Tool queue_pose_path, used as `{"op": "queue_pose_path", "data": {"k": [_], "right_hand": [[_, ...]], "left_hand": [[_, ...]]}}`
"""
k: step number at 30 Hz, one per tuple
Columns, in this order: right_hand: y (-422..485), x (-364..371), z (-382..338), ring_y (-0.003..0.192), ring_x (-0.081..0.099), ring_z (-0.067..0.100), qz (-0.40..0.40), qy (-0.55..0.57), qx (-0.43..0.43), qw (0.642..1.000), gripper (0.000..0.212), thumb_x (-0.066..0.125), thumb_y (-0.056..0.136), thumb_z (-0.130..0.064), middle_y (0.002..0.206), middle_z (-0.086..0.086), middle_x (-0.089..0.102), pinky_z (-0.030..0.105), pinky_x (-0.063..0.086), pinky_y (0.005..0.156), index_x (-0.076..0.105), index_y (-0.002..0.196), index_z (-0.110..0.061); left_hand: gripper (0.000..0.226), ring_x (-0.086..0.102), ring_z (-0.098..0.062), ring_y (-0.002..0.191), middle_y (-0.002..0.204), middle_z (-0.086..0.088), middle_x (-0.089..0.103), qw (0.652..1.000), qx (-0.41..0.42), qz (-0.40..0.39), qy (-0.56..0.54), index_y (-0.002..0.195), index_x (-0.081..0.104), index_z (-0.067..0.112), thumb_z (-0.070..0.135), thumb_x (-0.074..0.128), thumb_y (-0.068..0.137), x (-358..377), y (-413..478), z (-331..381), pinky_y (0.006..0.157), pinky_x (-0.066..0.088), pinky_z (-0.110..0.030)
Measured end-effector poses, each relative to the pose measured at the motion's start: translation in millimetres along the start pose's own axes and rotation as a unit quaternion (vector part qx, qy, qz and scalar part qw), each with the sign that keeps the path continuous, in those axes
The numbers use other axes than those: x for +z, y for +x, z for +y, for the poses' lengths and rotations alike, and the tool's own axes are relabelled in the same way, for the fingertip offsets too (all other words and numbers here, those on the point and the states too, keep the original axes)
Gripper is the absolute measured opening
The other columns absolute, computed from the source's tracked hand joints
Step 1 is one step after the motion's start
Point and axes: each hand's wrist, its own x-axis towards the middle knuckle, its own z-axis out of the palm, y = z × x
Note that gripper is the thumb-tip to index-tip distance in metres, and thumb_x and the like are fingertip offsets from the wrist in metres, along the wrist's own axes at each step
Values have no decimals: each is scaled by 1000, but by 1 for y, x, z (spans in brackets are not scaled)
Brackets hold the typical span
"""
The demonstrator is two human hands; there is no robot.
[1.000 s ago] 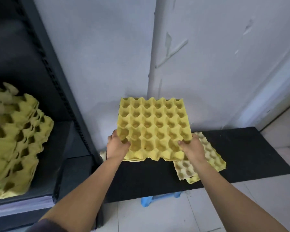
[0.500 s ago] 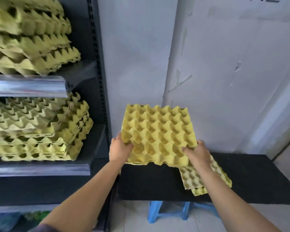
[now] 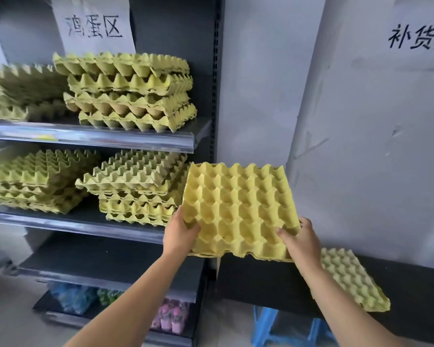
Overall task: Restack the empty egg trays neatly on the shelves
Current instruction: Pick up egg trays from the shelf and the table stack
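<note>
Head view: a dark metal shelving unit point(image 3: 217, 96) takes the left half; a pale wall point(image 3: 361, 146) takes the right.
Upper shelf point(image 3: 93, 139): a blurred stack of yellow-green moulded-pulp egg trays point(image 3: 18, 96) sits at the far left; just beside it is a taller uneven stack point(image 3: 128, 91), its layers shifted sideways from one another; behind them hangs a white paper sign with handwritten characters point(image 3: 93, 26).
Middle shelf point(image 3: 73, 221): a low skewed stack point(image 3: 35, 181) lies on the left; the right-hand stack point(image 3: 135, 186) has its top trays turned out of line with those below.
Bottom shelf: bagged goods in blue, green and pink point(image 3: 73, 296); too blurred to identify.
Left hand point(image 3: 179, 234): grips the near left corner of the held tray; the thumb lies on top and the fingers are hidden beneath.
Held tray: a bright yellow moulded-pulp egg tray point(image 3: 238, 211), cups upward, far edge tilted higher; it is in the air just beside the right end of the middle shelf; whether it touches the right-hand stack cannot be told.
Right hand point(image 3: 301, 240): grips the near right corner; the thumb presses among the cups and the fingers curl under.
Tabletop: a black tabletop point(image 3: 411, 279) lies below and right of the held tray; a paler yellow egg tray point(image 3: 351, 279) lies flat on it, its near corner at the front edge.
Below: a blue plastic stool point(image 3: 263, 329) stands under the tabletop.
Wall, top right: black handwritten characters point(image 3: 419, 38), cut off by the frame edge.
</note>
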Motion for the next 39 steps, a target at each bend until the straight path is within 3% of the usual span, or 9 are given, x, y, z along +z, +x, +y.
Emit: {"op": "queue_pose_path", "data": {"k": [4, 10, 18, 22, 26, 31, 34, 36, 39], "right_hand": [[-31, 23, -29, 100, 57, 24, -2, 25, -15, 1000, 55, 75, 79, -31, 110, 4, 60, 33, 41, 75, 48, 122, -11], [-98, 84, -87, 96, 55, 23, -15, 40, -23, 999, 59, 75, 79, -32, 114, 6, 60, 33, 42, 76, 47, 126, -11], [-177, 177, -172, 93, 55, 20, -22, 71, -29, 997, 55, 75, 79, -33, 112, 5, 63, 37, 48, 81, 48, 123, -12], [-197, 225, -214, 104, 59, 26, -36, 73, -34, 996, 61, 74, 78, -38, 113, 3, 63, 41, 49, 87, 48, 126, -12], [-208, 278, -257, 112, 56, 30, -56, 85, -44, 994, 68, 73, 79, -37, 124, 9, 60, 36, 45, 88, 45, 134, -8], [-204, 343, -307, 113, 56, 30, -79, 79, -79, 991, 71, 74, 80, -34, 125, 13, 58, 34, 43, 85, 42, 136, -5], [-198, 372, -326, 111, 56, 28, -93, 71, -90, 989, 70, 73, 81, -33, 124, 13, 58, 30, 40, 80, 42, 136, -4], [-190, 399, -344, 113, 56, 28, -101, 70, -92, 988, 71, 72, 82, -34, 127, 13, 57, 29, 39, 80, 40, 138, -4], [-184, 433, -366, 118, 53, 29, -110, 81, -94, 986, 72, 71, 83, -36, 132, 14, 53, 36, 44, 90, 39, 139, -4]], "left_hand": [[57, 57, -14, 89, 115, 0, 58, 1000, 5, 11, -9, 134, 43, 25, 23, 67, 83, -45, -4, -17, 68, 47, -27], [63, 52, -15, 103, 127, 0, 50, 1000, 14, 16, 6, 141, 36, 22, 23, 65, 85, -145, -7, -62, 85, 48, -34], [49, 52, -15, 98, 138, 4, 38, 993, 31, 20, 111, 134, 43, 25, 32, 57, 88, -282, 4, -121, 77, 50, -36], [51, 22, -26, 138, 154, -5, 19, 938, 53, 69, 335, 140, 34, 32, 48, 44, 92, -330, 18, -142, 109, 23, -42], [69, 18, -24, 141, 151, 3, 27, 880, 218, -4, 423, 139, 36, 34, 69, 21, 81, -361, 25, -158, 111, 14, -49], [68, 51, -31, 119, 128, 6, 57, 833, 233, -46, 499, 125, 54, 35, 51, 77, 63, -397, 66, -191, 96, 36, -54], [74, 62, -30, 102, 113, 7, 65, 828, 227, -24, 512, 113, 61, 34, 42, 89, 46, -414, 90, -207, 79, 50, -50], [68, 55, -31, 114, 124, 7, 60, 835, 218, -15, 505, 121, 57, 35, 37, 85, 60, -428, 114, -217, 85, 47, -50], [55, 19, -23, 141, 149, 13, 31, 845, 184, -10, 503, 141, 32, 37, 32, 55, 91, -445, 141, -226, 104, 30, -43]]}}
